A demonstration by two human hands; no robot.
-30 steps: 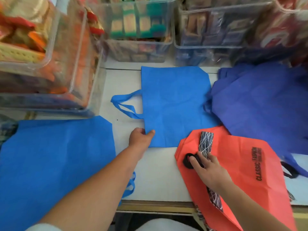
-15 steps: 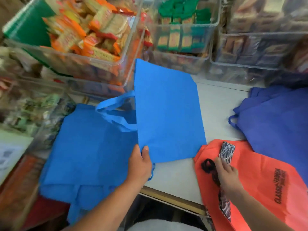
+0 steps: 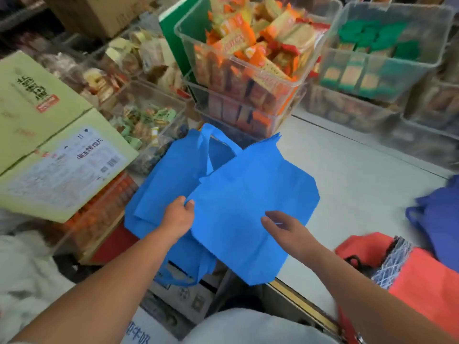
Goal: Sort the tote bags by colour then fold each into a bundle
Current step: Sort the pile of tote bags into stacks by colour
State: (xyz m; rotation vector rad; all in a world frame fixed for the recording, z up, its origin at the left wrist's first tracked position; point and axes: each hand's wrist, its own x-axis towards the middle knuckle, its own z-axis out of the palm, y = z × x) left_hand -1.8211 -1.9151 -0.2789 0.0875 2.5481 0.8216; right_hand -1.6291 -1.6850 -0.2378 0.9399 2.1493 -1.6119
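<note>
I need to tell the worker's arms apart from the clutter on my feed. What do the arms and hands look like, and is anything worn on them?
Both forearms are bare right up to the bottom edge of the view; no sleeves, gloves or watch show. The left hand and the right hand carry no rings or markings that I can make out, though the picture is somewhat blurred. Pale clothing shows low between the arms.

A white table (image 3: 360,175) stands crowded by clear snack bins (image 3: 248,78) and cardboard boxes (image 3: 49,155).

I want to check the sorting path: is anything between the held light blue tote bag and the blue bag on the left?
Nothing visible. The left hand holds the light blue tote bag, already overlapping the other blue bag; only its own handle lies between.
</note>
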